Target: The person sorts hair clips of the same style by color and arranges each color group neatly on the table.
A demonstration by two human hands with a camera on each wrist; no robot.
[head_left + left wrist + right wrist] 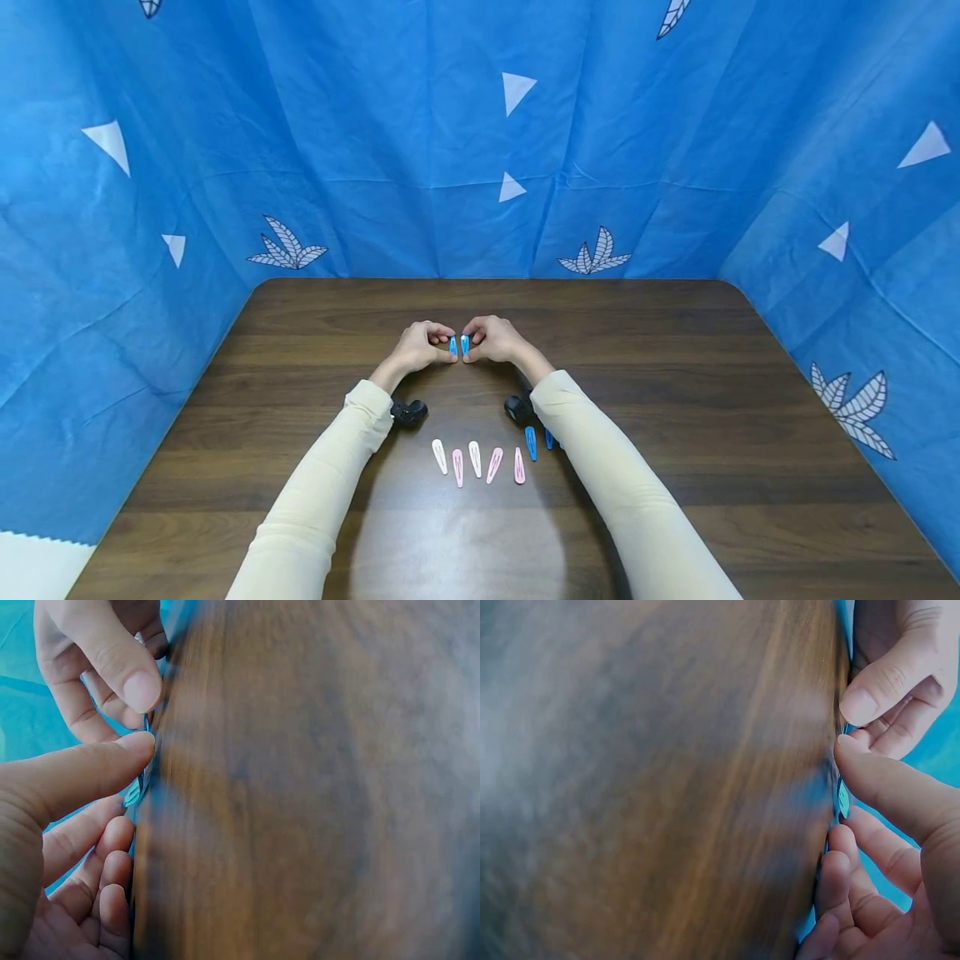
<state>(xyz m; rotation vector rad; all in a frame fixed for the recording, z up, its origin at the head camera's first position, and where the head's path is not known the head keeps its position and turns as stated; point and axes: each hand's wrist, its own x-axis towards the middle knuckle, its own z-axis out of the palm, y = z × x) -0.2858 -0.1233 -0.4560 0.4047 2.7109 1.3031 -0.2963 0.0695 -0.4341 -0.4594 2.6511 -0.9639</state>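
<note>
Near the middle of the far half of the table, my left hand (pixel 420 346) pinches a blue hair clip (pixel 453 347) between thumb and fingers. Just to its right, my right hand (pixel 497 340) pinches a second blue hair clip (pixel 465 344) the same way. The two clips stand side by side with a narrow gap. Low in the left wrist view, one clip (pixel 133 793) shows edge-on behind the thumb. The right wrist view has a clip (pixel 844 801) between thumb and fingers, at table level. Whether either clip touches the wood, I cannot tell.
Closer to me lie a white hair clip (pixel 439 456), a pink one (pixel 458 468) and several more in a loose row. A blue clip (pixel 531 443) lies by the right sleeve (pixel 622 475), which partly covers others. Blue cloth (pixel 450 225) hangs behind the brown table (pixel 675 358).
</note>
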